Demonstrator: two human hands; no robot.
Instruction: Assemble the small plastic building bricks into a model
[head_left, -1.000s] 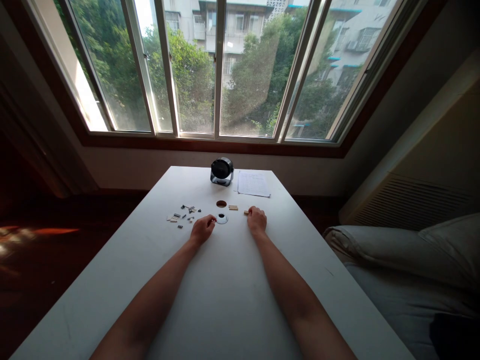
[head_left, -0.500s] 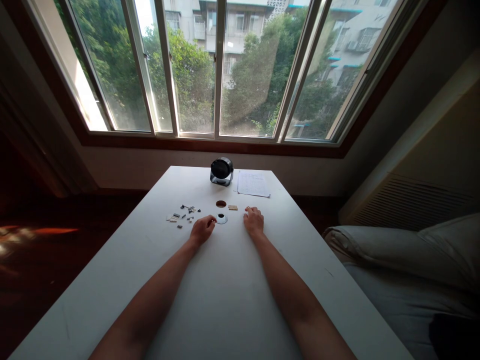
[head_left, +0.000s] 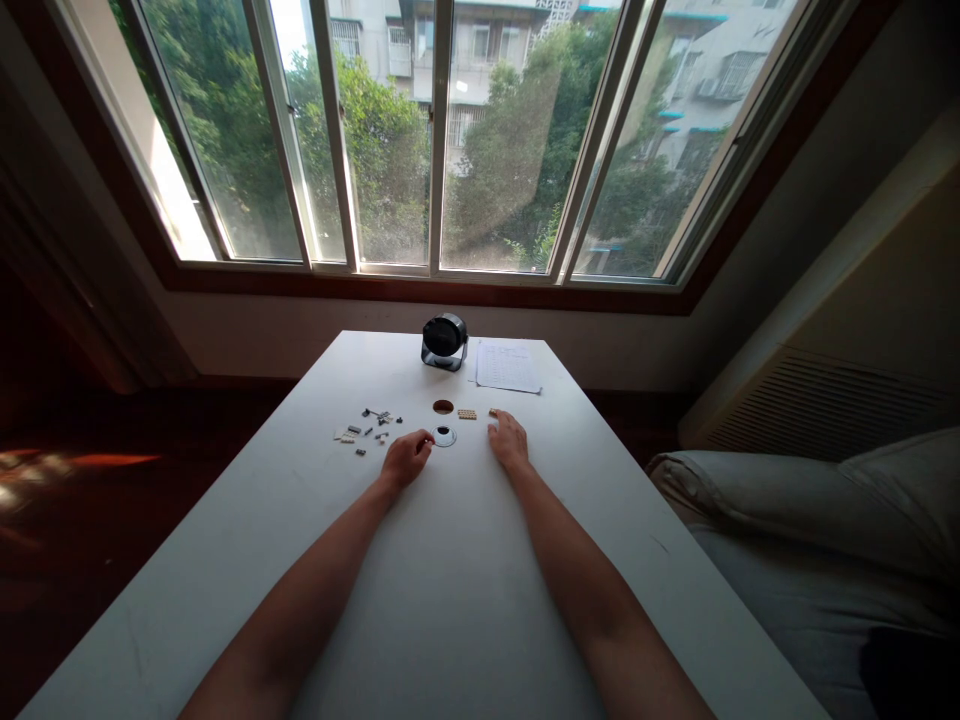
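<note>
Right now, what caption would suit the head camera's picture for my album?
Left hand beside a pale ring, right hand by a small tan piece, on a white table before a window.

1 head-worn camera looks forward and down along the white table, close above its near end, where the frame crops the surface. Its wide view takes in the 2 far corners, well off, and faces the window beyond the far edge.

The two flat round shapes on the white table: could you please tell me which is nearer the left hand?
The white ring-shaped disc with a dark centre: it lies right beside the left hand, while the brown round shape sits farther off.
</note>
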